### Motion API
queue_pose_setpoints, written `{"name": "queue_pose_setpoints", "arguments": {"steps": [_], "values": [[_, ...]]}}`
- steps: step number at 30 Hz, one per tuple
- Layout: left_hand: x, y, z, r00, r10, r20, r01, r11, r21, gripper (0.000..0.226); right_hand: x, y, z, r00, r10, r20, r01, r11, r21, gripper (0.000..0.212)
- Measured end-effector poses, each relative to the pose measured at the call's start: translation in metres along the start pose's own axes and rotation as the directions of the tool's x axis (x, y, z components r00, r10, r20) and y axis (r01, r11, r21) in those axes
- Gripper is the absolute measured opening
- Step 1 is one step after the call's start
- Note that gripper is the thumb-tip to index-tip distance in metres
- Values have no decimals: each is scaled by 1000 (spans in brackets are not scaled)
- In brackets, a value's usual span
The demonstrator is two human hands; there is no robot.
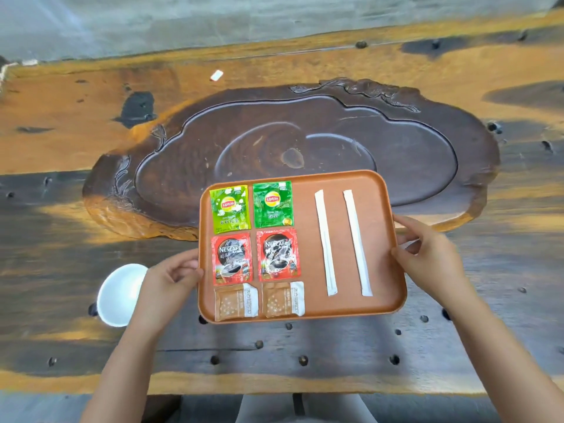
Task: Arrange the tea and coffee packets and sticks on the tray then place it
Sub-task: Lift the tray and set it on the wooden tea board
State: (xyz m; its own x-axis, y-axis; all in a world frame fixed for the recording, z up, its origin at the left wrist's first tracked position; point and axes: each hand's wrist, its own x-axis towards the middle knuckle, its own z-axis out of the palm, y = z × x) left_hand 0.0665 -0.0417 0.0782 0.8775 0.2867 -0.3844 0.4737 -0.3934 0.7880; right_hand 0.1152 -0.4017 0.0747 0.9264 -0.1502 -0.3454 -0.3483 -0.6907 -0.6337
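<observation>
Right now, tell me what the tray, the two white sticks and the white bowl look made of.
Tray: probably matte plastic or fibre composite, an even terracotta brown with rounded moulded rim. Sticks: paper wrappers, dull white with crimped ends. White bowl: looks like glazed ceramic, smooth with soft sheen, though plastic is possible.

Left hand (171, 279), right hand (427, 257) grasp loaded tray (308, 206) edges.

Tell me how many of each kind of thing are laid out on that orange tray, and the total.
Green Lipton tea packets: 2
Red Nescafe coffee packets: 2
Brown packets: 2
White paper-wrapped sticks: 2
Total on the tray: 8
</observation>
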Motion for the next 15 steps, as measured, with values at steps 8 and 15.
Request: {"name": "queue_pose_setpoints", "arguments": {"steps": [8,15], "values": [[108,51,-9,994,94,56,-88,992,-91,41,91,-50,-14,995,-61,-83,57,997,-59,55],[179,64,0,996,72,48,-70,997,-42,31,153,-71,-6,992,-80,-96,72,994,-83,53]]}}
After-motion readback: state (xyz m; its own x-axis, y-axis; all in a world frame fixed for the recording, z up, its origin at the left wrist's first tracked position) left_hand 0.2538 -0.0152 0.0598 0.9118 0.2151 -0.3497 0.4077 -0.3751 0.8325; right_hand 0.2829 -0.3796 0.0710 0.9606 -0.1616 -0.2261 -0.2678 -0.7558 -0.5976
